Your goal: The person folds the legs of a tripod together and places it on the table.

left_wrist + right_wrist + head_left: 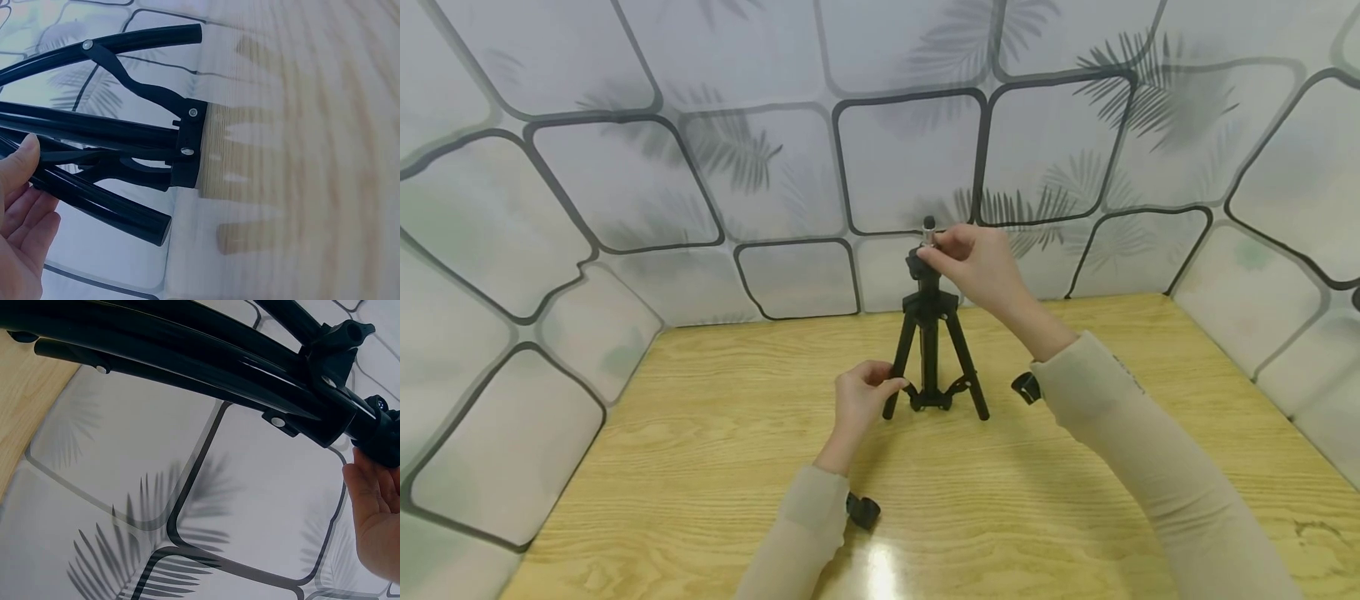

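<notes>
A small black tripod [929, 354] stands upright with its legs spread, near the back of the wooden table. Low on its left leg [119, 210], my left hand [856, 404] pinches the tube between thumb and fingers. Up at the tripod's head [916, 265], my right hand [992, 271] grips with thumb and fingertips beside a short silver post with a black tip [929, 223]. The right wrist view has the fingers [369, 487] of that hand against the black head, partly cut off by the frame edge. Metal rivets join the leg braces [137, 84] to the bottom of the centre column.
Light wood grain covers the table [700, 450]. A pale curtain [910, 167] with dark rounded outlines and leaf prints rises close behind the tripod and along both sides. Black wrist-camera parts [862, 511] stick out from the sleeves.
</notes>
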`<state>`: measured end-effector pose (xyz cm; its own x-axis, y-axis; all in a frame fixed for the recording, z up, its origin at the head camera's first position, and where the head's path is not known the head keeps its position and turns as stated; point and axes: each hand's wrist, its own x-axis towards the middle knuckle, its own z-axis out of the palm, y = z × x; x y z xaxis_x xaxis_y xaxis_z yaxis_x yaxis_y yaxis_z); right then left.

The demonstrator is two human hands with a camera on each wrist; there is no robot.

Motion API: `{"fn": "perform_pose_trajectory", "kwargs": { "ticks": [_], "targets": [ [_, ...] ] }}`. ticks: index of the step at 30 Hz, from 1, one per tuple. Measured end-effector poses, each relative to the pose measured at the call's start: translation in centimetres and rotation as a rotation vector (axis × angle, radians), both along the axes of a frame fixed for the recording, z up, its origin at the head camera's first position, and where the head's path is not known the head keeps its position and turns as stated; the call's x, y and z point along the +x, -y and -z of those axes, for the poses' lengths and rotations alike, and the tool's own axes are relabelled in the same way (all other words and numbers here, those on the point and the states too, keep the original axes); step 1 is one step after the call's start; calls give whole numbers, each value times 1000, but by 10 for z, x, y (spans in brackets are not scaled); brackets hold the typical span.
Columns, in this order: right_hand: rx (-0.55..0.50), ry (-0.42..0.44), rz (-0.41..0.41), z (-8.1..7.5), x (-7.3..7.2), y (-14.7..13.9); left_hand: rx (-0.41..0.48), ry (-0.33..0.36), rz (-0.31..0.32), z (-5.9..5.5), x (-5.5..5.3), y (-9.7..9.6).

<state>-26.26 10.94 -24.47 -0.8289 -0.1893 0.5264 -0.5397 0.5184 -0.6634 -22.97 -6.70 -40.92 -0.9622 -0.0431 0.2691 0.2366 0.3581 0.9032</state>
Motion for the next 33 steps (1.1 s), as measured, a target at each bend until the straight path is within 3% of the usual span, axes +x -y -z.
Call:
{"fn": "perform_pose_trajectory", "kwargs": {
  "ticks": [15, 33],
  "targets": [
    [-8, 8, 4, 0, -1, 0, -9, -38, -7, 3, -4, -7],
    [-6, 11, 9, 0, -1, 0, -58, -215, 17, 3, -7, -13]
  ]
}}
